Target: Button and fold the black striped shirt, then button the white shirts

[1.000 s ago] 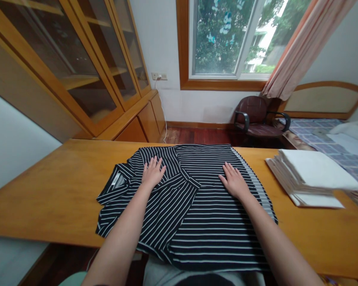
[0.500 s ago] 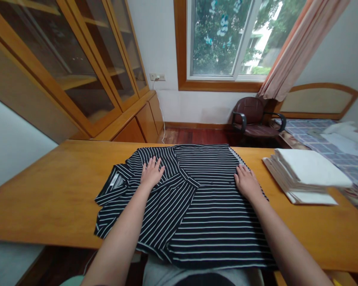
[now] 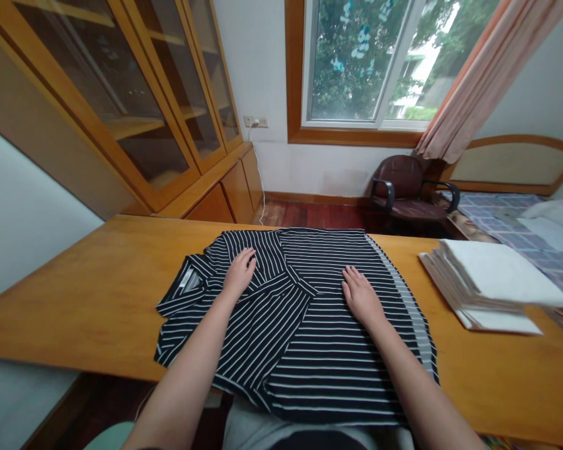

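Observation:
A black shirt with white stripes (image 3: 328, 362) lies spread on the wooden table (image 3: 75, 287), its collar pointing left and a white label showing inside. Both sleeves are folded in across the body. My left hand (image 3: 241, 272) rests on the upper sleeve near the shoulder, its fingers close together and slightly bent, gripping nothing that I can see. Flat on the lower body of the shirt lies my right hand (image 3: 362, 294), fingers stretched out. At the right, the curved hem shows a paler inner strip.
A stack of folded white sheets or bags (image 3: 492, 275) sits on the table's right side. Beyond the table are a dark red armchair (image 3: 403, 187), a bed (image 3: 488, 212) and a glass-doored cabinet (image 3: 169, 125). The shirt's near edge reaches the table's front edge.
My right hand has moved left from the hem onto the shirt's body, uncovering the pale hem strip. My left hand's fingers have drawn together. The view has shifted slightly.

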A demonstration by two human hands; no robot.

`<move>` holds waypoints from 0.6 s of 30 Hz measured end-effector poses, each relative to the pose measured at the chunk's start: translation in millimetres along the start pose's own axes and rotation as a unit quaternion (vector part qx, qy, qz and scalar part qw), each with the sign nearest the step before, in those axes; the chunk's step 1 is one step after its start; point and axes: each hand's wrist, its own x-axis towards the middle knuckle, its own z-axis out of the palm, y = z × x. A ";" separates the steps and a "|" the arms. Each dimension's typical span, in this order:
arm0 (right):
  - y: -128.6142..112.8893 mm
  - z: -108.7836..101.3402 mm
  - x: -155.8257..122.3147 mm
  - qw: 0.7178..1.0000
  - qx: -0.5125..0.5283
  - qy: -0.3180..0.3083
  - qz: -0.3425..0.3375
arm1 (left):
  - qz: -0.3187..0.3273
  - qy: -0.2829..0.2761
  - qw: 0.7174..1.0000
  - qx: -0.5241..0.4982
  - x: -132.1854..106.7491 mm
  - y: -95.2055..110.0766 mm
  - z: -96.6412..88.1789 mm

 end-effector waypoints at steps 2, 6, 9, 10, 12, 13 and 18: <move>0.4 -0.9 0.2 1.000 0.004 0.004 0.000 | 0.003 0.037 0.999 -0.034 -8.8 -3.1 -12.2; -1.1 -1.9 -0.1 1.000 0.007 0.008 0.003 | -0.020 0.099 0.995 0.014 -33.5 -24.2 -45.7; -1.2 -1.4 -0.9 1.000 0.010 0.013 0.008 | -0.094 0.092 0.985 0.114 -52.4 -54.3 -70.4; -0.8 -1.0 -1.2 1.000 0.010 0.015 0.011 | -0.123 0.079 0.979 0.143 -58.3 -65.5 -77.2; 0.2 0.1 -1.8 1.000 0.007 0.020 0.019 | -0.176 0.056 0.967 0.178 -68.9 -86.5 -87.7; 0.9 0.7 -2.1 0.999 0.006 0.024 0.023 | -0.189 0.047 0.963 0.185 -73.5 -95.4 -91.5; 4.3 2.6 -2.7 0.998 0.016 0.047 0.033 | -0.256 0.033 0.949 0.179 -85.9 -118.8 -98.9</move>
